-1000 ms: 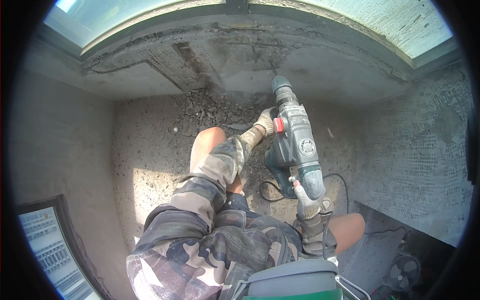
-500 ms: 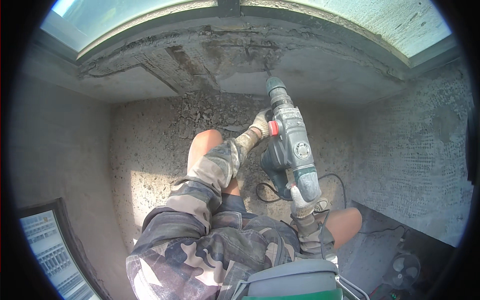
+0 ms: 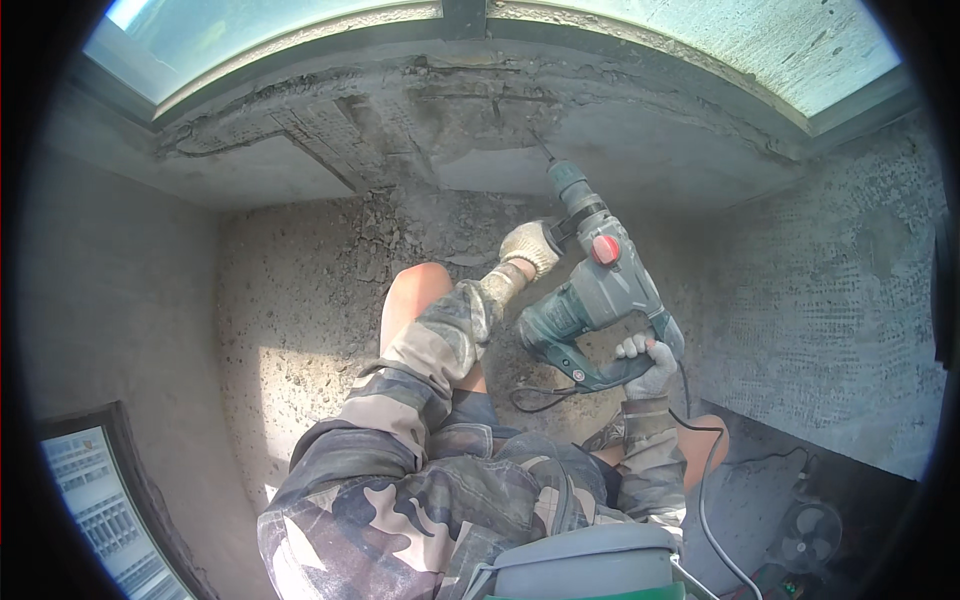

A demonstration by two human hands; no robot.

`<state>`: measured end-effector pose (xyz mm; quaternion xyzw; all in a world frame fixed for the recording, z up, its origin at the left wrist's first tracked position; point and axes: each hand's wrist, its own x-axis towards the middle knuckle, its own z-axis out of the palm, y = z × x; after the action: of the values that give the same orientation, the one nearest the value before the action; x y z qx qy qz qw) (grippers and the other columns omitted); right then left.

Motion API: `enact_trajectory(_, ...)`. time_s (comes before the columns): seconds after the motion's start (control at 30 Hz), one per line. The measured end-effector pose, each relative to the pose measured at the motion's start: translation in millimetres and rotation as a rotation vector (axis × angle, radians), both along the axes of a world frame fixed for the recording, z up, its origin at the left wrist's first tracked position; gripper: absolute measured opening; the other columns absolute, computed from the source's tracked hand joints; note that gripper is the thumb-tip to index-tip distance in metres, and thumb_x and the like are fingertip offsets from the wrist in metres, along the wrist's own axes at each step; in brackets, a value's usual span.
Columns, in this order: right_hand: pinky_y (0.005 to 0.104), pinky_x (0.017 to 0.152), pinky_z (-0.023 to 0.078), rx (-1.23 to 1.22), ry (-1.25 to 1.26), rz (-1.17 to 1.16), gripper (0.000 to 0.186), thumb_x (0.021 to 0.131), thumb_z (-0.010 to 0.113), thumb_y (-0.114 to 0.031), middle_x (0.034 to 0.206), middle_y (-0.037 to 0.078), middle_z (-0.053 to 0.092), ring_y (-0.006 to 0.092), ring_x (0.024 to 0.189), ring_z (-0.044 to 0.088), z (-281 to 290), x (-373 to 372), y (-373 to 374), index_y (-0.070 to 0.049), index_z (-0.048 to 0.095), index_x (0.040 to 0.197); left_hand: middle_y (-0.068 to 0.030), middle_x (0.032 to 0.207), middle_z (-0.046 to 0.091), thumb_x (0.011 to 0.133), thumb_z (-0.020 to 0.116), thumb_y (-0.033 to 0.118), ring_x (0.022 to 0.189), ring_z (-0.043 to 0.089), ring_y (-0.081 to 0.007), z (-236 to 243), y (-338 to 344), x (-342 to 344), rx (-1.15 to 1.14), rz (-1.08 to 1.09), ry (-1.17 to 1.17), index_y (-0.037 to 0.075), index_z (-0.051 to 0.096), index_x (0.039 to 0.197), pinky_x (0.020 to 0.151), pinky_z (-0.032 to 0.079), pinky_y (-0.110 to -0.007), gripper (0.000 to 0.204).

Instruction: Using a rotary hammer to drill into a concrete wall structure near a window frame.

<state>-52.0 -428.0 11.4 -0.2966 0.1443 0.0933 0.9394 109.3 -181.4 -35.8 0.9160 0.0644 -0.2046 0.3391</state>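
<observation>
A dusty grey-green rotary hammer with a red knob points up and slightly left toward the chipped wall under the window. Its thin bit reaches the wall surface; I cannot tell how deep it sits. My left hand, in a knitted work glove, is closed around the side handle just behind the chuck. Gloved as well, my right hand wraps the rear handle. The tool is rolled so its motor housing and handle face left. Dust hangs in the air by the wall.
Broken rubble lies along the foot of the wall. A black power cord loops beside my right leg. At the lower right stands a small fan. Rough plaster covers the right wall; a window opens at lower left.
The hammer has rolled on its axis, showing its red knob on top, and its rear has swung right. Both hands moved with it, the right hand upward. More dust shows near the wall.
</observation>
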Motion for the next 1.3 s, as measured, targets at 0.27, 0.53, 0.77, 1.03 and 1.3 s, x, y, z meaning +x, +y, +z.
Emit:
enact_trajectory(0.27,0.0373,0.07,0.045,0.042,0.127,-0.086,0.013,0.077,0.06,-0.013,0.073,0.003,0.046,0.019,0.068,0.047,-22,12,-8,-0.008,0.05,0.084,-0.0174,0.106,0.071,0.078,0.065,0.037,0.102,0.067,-0.0364,-22,6,8,0.144,-0.058,-0.135,0.01,0.073,0.104,0.087,0.054,-0.045,0.039)
enact_trajectory(0.53,0.0399,0.071,0.046,-0.012,0.15,-0.07,0.012,0.078,0.059,-0.012,0.075,0.004,0.046,0.0193,0.071,0.047,-4,6,11,-0.007,0.049,0.084,-0.0165,0.108,0.07,0.079,0.065,0.043,0.104,0.065,-0.0394,-4,12,8,0.021,-0.035,0.022,0.013,0.072,0.109,0.088,0.053,-0.045,0.043)
enact_trajectory(0.77,0.0426,0.079,0.05,-0.173,0.089,-0.093,0.009,0.08,0.059,-0.013,0.082,0.006,0.056,0.0226,0.081,0.057,14,-2,25,-0.007,0.055,0.085,-0.0206,0.101,0.07,0.077,0.062,0.056,0.102,0.065,-0.0398,4,13,-1,-0.032,0.067,-0.094,0.008,0.072,0.103,0.086,0.053,-0.046,0.055)
enact_trajectory(1.03,0.0371,0.071,0.045,0.161,0.106,-0.001,0.009,0.082,0.06,-0.015,0.074,0.001,0.046,0.0166,0.067,0.046,-19,10,3,-0.011,0.052,0.084,-0.019,0.107,0.07,0.075,0.064,0.025,0.102,0.066,-0.0375,20,35,-5,0.134,-0.056,-0.011,0.008,0.071,0.105,0.089,0.053,-0.045,0.034)
enact_trajectory(1.3,0.0369,0.067,0.045,0.189,0.17,-0.03,0.009,0.082,0.059,-0.016,0.073,-0.001,0.043,0.0155,0.065,0.045,-28,14,2,-0.012,0.052,0.084,-0.0206,0.107,0.067,0.074,0.066,0.031,0.104,0.063,-0.0382,23,42,-5,0.145,-0.234,-0.02,0.003,0.063,0.106,0.09,0.051,-0.046,0.042)
